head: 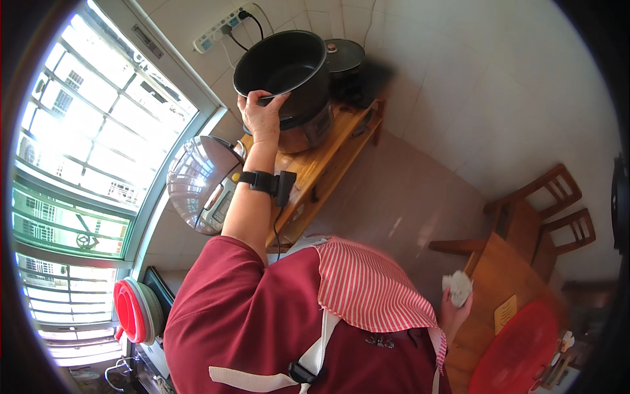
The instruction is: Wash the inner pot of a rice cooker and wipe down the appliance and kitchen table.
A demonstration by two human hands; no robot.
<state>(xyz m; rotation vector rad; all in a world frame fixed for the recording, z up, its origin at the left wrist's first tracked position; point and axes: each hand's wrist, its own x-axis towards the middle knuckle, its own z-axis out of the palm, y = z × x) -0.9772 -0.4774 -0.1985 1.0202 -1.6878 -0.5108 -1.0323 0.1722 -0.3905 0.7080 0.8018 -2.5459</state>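
Note:
My left hand [261, 115] grips the near rim of a black cooker inner pot [283, 74], thumb and fingers pinched over the edge. The pot tilts with its dark inside facing me; no food shows in it. Directly below it is an electric cooker body [307, 130] on a wooden stand [295, 167]; whether the two touch is hidden. Out to the right, low beside my apron, my right hand [455, 308] holds a crumpled white cloth or paper wad [458, 288]. A black strap with a small device circles my left wrist.
A silver-lidded rice cooker [202, 182] stands left of my forearm. Behind the pot are a lidded pan [344, 55] and a wall-mounted power strip [224, 28] with plugged cords. Rightward, a wooden table [507, 261] bears a red basin [517, 349], near wooden chairs [546, 197].

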